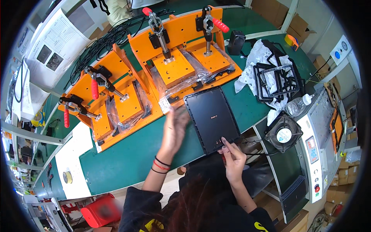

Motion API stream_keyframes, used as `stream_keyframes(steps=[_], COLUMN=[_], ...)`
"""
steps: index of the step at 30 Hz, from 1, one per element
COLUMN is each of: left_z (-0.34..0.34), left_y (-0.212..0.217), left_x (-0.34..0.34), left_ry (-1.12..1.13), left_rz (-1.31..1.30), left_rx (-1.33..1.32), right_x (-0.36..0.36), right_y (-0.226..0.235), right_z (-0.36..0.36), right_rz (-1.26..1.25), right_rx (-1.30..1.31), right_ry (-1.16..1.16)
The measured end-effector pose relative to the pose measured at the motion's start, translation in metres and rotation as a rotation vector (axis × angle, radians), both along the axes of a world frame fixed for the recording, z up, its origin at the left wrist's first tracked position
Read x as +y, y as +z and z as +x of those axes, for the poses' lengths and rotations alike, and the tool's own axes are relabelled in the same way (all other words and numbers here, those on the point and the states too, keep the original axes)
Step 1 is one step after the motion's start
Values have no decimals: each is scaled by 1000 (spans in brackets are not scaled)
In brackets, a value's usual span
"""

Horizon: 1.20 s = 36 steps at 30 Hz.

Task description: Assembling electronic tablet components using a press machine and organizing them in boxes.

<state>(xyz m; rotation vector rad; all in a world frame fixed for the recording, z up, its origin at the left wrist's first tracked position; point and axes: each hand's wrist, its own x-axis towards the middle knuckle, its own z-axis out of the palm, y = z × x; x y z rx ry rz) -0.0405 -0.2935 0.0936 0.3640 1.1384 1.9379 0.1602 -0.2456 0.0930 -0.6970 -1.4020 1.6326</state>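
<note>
A flat black rectangular panel [213, 120] with a raised rim and small print lies tilted over the front of the green table. My right hand [234, 160] grips its lower right corner, thumb and fingers drawn together at small marks near the edge. Something small and red shows beside that hand, too hidden to name. Left of the panel, my left hand [176, 129] is raised with fingers stretched out, slightly blurred, holding nothing. Beyond it stand orange clamping fixtures [181, 31] with red-handled toggle clamps [156, 31], their orange plates pressed down over clear plastic film.
On the right are black frames [276, 83] on white wrapping, a clear bottle [298, 106], a black fan [284, 133] and a machine with a control panel [311, 149]. Black cables [94, 54] lie behind the fixtures. A tape roll [67, 177] sits left; a red bin [100, 212] stands below.
</note>
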Motion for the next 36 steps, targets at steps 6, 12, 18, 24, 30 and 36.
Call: stream_keyframes(steps=[6,12,18,24,30,36], left_z=[-52,-26,-6,-30,-95,-162], left_y=[-5,-22,-28,2,76,134], left_x=[-13,-24,-50,-54,12,87], left_ry=[88,198,232,338,489,616], left_rz=[114,23,-21,20,211,-163], left_rx=[-229,-197,-215,168,732,1253], right_x=[32,63,68,81,72,44], right_y=[-25,-42,-44,-45,-27,5], right_z=[-52,-138,-185,-202,-171,-124], right_rz=[45,130,199,253,446,512], right_rx=[-103,-117,-171,-342,-464,-293], right_ry=[133,134,98,118,48,40])
